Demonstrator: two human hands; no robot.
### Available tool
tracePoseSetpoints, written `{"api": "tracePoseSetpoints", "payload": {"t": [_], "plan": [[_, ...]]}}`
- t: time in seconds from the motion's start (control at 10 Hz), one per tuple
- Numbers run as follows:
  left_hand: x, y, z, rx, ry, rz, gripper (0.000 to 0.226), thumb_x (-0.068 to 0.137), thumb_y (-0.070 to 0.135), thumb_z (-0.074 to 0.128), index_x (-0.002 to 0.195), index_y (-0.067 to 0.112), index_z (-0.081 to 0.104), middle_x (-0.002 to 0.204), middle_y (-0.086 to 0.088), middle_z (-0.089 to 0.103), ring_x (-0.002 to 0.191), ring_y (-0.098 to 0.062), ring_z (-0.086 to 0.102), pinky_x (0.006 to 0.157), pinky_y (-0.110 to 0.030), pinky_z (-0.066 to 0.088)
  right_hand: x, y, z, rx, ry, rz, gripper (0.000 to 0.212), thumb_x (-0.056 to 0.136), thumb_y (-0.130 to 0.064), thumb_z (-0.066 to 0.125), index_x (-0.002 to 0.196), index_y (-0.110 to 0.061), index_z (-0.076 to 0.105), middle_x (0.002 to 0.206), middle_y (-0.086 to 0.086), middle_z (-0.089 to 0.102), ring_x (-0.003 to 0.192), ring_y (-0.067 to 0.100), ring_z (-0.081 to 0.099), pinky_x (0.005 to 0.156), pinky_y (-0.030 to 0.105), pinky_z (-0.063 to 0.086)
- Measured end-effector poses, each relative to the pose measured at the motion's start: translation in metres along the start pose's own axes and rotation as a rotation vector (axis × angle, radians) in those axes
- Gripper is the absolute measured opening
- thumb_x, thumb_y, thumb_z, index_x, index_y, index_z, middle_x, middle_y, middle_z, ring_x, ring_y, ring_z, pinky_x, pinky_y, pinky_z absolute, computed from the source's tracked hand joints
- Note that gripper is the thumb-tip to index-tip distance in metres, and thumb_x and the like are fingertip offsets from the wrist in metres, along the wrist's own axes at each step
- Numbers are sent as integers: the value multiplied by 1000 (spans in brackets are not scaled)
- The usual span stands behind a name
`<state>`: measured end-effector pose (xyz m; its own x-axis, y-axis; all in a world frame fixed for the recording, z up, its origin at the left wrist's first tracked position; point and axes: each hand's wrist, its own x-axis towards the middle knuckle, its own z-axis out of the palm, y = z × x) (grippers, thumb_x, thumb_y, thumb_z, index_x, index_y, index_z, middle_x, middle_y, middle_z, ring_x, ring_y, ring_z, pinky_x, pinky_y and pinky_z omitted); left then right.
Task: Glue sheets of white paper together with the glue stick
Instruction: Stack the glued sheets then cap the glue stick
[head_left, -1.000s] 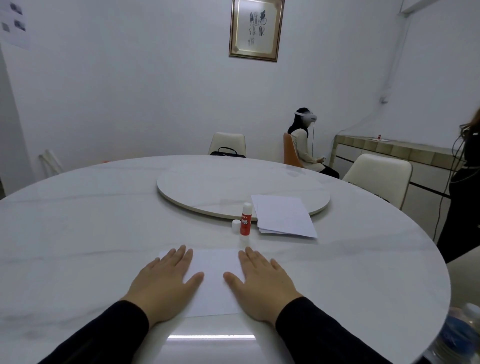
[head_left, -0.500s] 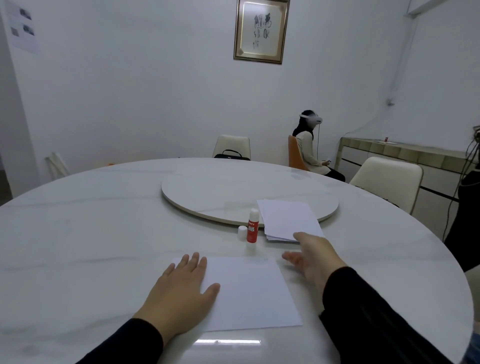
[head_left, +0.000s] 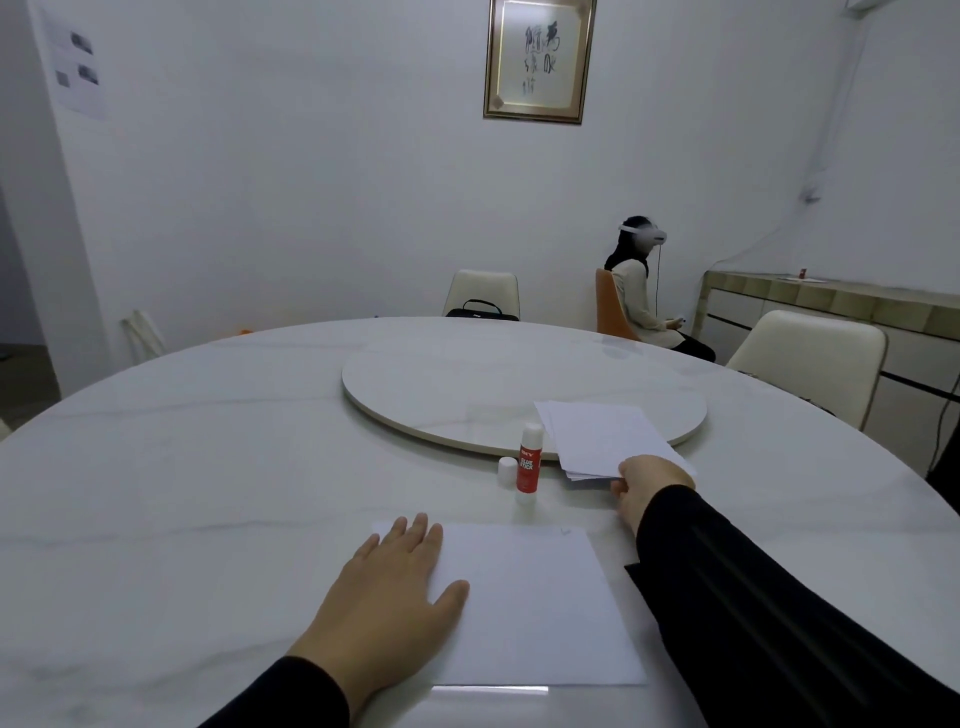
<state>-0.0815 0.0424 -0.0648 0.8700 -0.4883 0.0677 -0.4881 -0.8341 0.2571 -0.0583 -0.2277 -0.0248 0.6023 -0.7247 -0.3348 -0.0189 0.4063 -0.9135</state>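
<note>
A white sheet of paper (head_left: 535, 603) lies flat on the round marble table (head_left: 182, 493) in front of me. My left hand (head_left: 387, 592) rests flat on its left edge, fingers spread. A stack of white paper (head_left: 602, 436) lies half on the turntable, half over the table. My right hand (head_left: 647, 483) is at the stack's near corner, fingers curled around the paper's edge. A red and white glue stick (head_left: 528, 462) stands upright and uncapped left of the stack, its white cap (head_left: 507, 471) beside it.
A raised round turntable (head_left: 467, 395) fills the table's middle. Cream chairs stand at the far side (head_left: 483, 293) and at the right (head_left: 810, 358). A person with a headset (head_left: 641, 291) sits by the far wall. A sideboard (head_left: 831, 306) runs along the right.
My right hand has left the sheet in front of me and reached forward to the corner of the paper stack. The left hand stays pressed on the sheet.
</note>
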Motion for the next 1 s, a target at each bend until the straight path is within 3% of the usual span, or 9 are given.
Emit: {"api": "tracePoseSetpoints", "payload": {"t": [0.1,0.2,0.4,0.5,0.6,0.7,0.8,0.9,1.0], "plan": [[-1,4,-2,-10,3,3,65,95,48,28,151,21,8,160,5,0,147,-9,-2,119,-27,-2,-4,6,-8,-144,162,-135,37,94,-4,44,127,11,49,131,27,55,119,39,55,92,40,49],[0,9,-1,-21,16,0,65,95,47,28,151,21,9,161,5,1,147,-10,-1,120,-28,-1,-2,4,-17,-137,270,-195,37,89,1,49,124,9,50,125,27,59,111,40,60,84,43,51],[-1,12,-4,-176,110,-18,60,96,44,33,150,25,15,159,10,9,147,-7,2,117,-23,2,-16,-20,-54,152,433,-429,44,90,2,40,134,0,43,131,17,55,102,28,59,81,26,41],[-1,8,-5,-314,235,-31,54,95,40,40,145,24,29,154,8,27,144,-8,19,116,-24,15,-36,-26,-66,264,379,-557,16,89,-6,40,94,-10,54,97,7,61,79,21,56,69,27,44],[3,-2,-8,-642,401,-82,33,93,29,50,125,20,56,131,3,55,125,-16,48,101,-26,36,-68,-23,-63,346,57,-579,30,89,0,45,65,-17,42,66,-3,54,64,14,51,53,17,45],[5,-10,-24,-1329,375,-182,20,93,28,48,94,17,65,107,-9,67,95,-24,63,78,-31,44,-91,0,-52,244,-334,-475,22,94,-1,49,82,-14,63,73,-2,74,70,18,69,63,23,59],[-4,-14,-37,-1784,194,-242,39,95,39,41,91,11,68,99,-11,70,80,-28,67,74,-38,49,-102,21,-43,93,-502,-380,15,93,-3,52,96,-7,67,87,9,76,75,20,72,72,32,59],[-15,-13,-41,-1794,76,-208,42,91,40,46,85,13,77,90,-8,77,77,-24,74,68,-36,59,-103,33,-42,-76,-498,-357,11,90,-3,58,89,-5,69,85,12,76,74,23,71,73,35,58],[-13,-19,-38,-1659,167,-255,28,92,27,53,100,5,68,94,-15,75,77,-28,74,74,-40,56,-107,37,-48,-181,-473,-317,8,87,-4,63,84,-3,71,87,17,76,74,27,71,76,40,56]]}}
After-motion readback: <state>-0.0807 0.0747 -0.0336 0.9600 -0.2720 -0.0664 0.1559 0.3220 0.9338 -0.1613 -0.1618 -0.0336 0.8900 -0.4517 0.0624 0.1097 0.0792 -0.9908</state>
